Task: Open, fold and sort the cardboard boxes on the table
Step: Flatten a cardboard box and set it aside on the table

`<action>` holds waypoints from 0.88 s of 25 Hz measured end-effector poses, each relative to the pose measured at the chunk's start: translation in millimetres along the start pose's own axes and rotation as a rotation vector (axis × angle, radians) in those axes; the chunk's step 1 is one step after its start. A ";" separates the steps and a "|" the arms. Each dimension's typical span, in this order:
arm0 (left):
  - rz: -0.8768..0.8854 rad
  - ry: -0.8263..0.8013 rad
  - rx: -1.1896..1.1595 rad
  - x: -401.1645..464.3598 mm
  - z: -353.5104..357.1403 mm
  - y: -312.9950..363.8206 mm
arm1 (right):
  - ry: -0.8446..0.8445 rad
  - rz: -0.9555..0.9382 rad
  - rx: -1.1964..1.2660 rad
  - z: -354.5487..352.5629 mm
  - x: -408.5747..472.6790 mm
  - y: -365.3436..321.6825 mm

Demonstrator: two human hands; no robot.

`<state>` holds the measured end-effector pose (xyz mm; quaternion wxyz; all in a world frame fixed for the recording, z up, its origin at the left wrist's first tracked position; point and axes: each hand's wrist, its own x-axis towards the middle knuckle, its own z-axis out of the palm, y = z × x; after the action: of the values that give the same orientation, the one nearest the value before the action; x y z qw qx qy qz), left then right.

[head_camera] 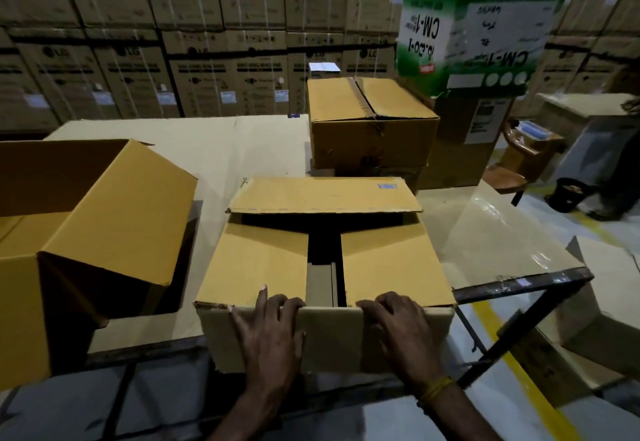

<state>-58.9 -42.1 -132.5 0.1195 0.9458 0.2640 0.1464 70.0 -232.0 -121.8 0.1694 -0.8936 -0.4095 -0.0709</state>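
box (322, 267) sat low centre at the table (214, 150) edge, within reach | left hand (272, 330) and right hand (398, 326) curled over its near flap, likely to fold it | side flaps in, far flap raised | open box (104, 219) lay left

Matt brown cardboard box (322, 267) with a frayed near edge sits on a surface (214, 150) covered in dull, smooth cardboard sheeting. Glossy clear plastic film (491, 233) wrinkles beside it. The frame (519, 323) is dark, scuffed metal.
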 end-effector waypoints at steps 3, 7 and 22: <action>0.005 0.070 -0.078 3.1 9.0 1.3 | -0.026 -0.025 0.084 4.8 3.6 7.6; 0.026 0.126 -0.169 7.9 8.6 -7.0 | -0.052 -0.061 0.179 0.3 17.4 25.8; 0.022 0.141 -0.034 193.7 20.2 18.4 | -0.152 0.070 -0.009 -10.3 185.2 90.4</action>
<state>114.9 43.1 -104.3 0.1152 0.9339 0.2588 0.2184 259.7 -159.5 -85.1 0.1363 -0.9109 -0.3895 0.0013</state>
